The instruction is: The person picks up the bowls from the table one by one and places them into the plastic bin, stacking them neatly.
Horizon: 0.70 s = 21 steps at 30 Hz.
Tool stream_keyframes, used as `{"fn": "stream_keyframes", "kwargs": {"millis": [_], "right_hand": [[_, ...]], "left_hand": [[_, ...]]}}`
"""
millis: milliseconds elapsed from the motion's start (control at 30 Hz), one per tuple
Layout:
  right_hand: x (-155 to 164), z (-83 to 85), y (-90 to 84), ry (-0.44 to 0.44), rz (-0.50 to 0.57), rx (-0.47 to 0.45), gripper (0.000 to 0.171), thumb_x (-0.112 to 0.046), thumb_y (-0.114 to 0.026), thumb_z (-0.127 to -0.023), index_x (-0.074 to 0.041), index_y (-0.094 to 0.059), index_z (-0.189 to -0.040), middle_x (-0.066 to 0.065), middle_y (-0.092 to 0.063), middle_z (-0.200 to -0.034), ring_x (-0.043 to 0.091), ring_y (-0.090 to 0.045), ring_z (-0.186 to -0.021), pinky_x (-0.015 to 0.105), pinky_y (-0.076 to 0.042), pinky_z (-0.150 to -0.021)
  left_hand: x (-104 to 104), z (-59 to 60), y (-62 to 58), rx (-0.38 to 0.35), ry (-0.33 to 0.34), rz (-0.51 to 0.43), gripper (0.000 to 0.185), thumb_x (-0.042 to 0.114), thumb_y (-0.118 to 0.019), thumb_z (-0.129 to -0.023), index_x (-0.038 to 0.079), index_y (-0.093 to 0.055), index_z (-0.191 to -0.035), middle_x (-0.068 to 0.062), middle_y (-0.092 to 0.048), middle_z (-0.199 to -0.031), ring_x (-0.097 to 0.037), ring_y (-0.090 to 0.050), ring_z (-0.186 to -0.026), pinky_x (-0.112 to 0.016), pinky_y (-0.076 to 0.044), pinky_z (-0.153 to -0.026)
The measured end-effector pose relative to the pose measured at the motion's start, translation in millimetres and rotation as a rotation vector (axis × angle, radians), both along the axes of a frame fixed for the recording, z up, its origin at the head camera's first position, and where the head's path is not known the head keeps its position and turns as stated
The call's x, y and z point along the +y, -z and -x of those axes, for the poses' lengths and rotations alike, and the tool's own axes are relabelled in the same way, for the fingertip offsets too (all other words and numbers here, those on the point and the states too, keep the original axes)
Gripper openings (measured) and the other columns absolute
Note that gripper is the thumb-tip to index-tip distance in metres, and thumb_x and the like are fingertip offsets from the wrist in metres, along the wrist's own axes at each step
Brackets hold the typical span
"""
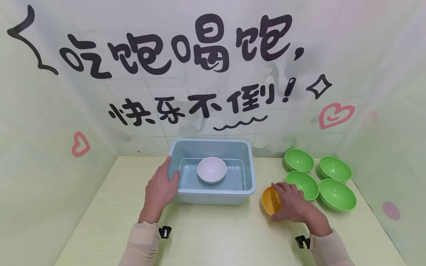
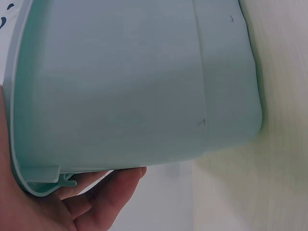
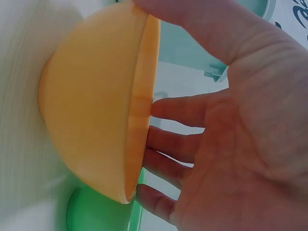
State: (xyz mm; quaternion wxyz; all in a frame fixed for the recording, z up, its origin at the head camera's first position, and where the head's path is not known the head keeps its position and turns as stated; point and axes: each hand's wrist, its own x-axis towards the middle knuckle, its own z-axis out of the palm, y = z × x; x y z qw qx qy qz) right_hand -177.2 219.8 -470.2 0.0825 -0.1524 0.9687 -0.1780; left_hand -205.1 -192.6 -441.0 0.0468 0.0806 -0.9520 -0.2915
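— Black-lettered backdrop (image 1: 332, 44) sheeting walls off your pale desk (image 1: 213, 236) at the rear and sides. Where is your orange bowl (image 1: 270, 202)?

— Mouth up, just to the right of the light-blue tub (image 1: 213, 199) and a little nearer you. Neither view settles whether its base rests on the desk or has lifted slightly.

— And what does your right hand (image 1: 293, 203) have?

— That same bowl: your thumb is at the near side of the rim and your fingers reach over to the far side, pinching it from above. How firmly, you couldn't say from here.

— So which step are you on?

— Taking hold of it for a lift, by the look of things. Your next move would seem to call for an even squeeze across the rim and a level rise. Mind the four green bowls (image 1: 337, 195); the closest lies right behind your knuckles and could get nudged.

— Your left hand (image 1: 162, 188)?

— Gripping the tub at its left rim, thumb inside and fingers outside, probably to steady it. Farther in, you have a white bowl (image 1: 212, 170) sitting upright on the tub's floor, near the middle. Should you swing the orange one that way, you'd want it well above the right-hand wall first.
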Motion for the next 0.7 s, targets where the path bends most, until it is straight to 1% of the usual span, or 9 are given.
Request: {"fn": "stream_keyframes", "kwargs": {"millis": [267, 500, 700], "right_hand": [[1.4, 0.6, 0.4, -0.002, 0.041, 0.051, 0.108, -0.041, -0.094, -0.061, 0.003, -0.047, -0.148, 0.025, -0.049, -0.145, 0.048, -0.043, -0.128, 0.059, -0.036, -0.093], [2.0, 2.1, -6.2, 0.005, 0.061, 0.082, 0.106, -0.040, -0.093, -0.061, 0.002, -0.047, -0.148, 0.026, -0.049, -0.145, 0.050, -0.044, -0.126, 0.066, -0.040, -0.097], [4.7, 4.6, -14.5, 0.014, 0.094, 0.079, 0.108, -0.039, -0.092, -0.063, 0.003, -0.044, -0.150, 0.027, -0.046, -0.147, 0.052, -0.046, -0.127, 0.067, -0.047, -0.096]], "left_hand": [[0.0, 0.1, 1.9, 0.010, -0.004, 0.007, 0.067, 0.042, -0.041, -0.103, 0.015, -0.026, -0.163, -0.021, -0.046, -0.157, -0.050, -0.053, -0.133, -0.069, -0.047, -0.097], [-0.3, -0.2, 1.9, 0.013, -0.002, 0.003, 0.067, 0.041, -0.042, -0.103, 0.015, -0.026, -0.163, -0.021, -0.045, -0.157, -0.049, -0.052, -0.135, -0.069, -0.046, -0.098], [0.0, -0.2, 1.6, 0.014, -0.001, 0.001, 0.067, 0.041, -0.041, -0.104, 0.015, -0.026, -0.163, -0.020, -0.046, -0.157, -0.049, -0.052, -0.135, -0.069, -0.046, -0.099]]}}
